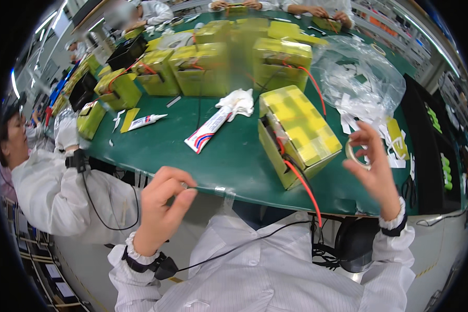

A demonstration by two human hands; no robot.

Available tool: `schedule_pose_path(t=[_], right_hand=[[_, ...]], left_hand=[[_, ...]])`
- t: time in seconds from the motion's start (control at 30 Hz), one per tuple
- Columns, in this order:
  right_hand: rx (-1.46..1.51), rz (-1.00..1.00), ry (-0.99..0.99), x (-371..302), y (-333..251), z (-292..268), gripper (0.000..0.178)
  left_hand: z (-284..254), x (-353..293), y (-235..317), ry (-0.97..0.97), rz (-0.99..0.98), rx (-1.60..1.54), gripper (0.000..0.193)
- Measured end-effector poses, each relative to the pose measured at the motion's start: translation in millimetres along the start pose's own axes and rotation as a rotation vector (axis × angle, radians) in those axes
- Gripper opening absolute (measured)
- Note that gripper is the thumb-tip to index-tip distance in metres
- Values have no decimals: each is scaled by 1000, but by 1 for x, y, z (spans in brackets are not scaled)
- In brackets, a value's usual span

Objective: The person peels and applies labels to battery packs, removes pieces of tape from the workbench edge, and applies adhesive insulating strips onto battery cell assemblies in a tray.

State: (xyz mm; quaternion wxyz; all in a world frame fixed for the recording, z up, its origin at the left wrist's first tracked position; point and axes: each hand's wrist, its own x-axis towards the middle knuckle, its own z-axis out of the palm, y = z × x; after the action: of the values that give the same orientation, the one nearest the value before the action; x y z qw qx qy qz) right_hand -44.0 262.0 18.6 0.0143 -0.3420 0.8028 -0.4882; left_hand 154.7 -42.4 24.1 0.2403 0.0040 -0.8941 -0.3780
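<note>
My left hand (164, 205) hovers at the table's near edge, its thumb and index fingertips close together in a pinch. Whatever they hold, if anything, cannot be made out. On the right, a roll of tape (350, 152) sits between the thumb and curled fingers of my right hand (373, 169). Just left of that hand stands a yellow-wrapped battery pack (301, 130), its top covered in clear tape. A red wire (308, 190) and a black one run from its near side over the table edge. A white tube (209, 130) lies left of the pack, touching a crumpled white cloth (239, 102).
More yellow packs (203, 67) line the green table (161, 143) behind. A second tube (146, 121) lies left. At right are a clear plastic bag (366, 70), paper scraps (346, 112), scissors (410, 190) and a black tray (437, 151). A co-worker (62, 187) sits close at left; others work opposite.
</note>
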Motion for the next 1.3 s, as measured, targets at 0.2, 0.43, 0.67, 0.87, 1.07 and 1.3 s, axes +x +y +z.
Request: schedule_pose_path(t=[0.2, 0.43, 0.67, 0.87, 1.07, 1.3], right_hand=[[-7, 14, 88, -32, 7, 77, 111], [210, 147, 133, -6, -23, 20, 78], [-448, -106, -194, 72, -75, 63, 79], [-737, 9, -287, 77, -80, 78, 83], [-727, 6, -304, 78, -79, 78, 86], [-582, 132, -346, 86, -87, 76, 90]], left_hand=[[15, 12, 1, 79, -1, -107, 10], [14, 1, -4, -51, 52, -145, 14], [34, -28, -17, -66, 14, -246, 19], [27, -55, -38, -37, -56, -248, 21], [18, -70, -63, 17, -43, -272, 22], [11, -81, -77, 50, -42, -314, 21]])
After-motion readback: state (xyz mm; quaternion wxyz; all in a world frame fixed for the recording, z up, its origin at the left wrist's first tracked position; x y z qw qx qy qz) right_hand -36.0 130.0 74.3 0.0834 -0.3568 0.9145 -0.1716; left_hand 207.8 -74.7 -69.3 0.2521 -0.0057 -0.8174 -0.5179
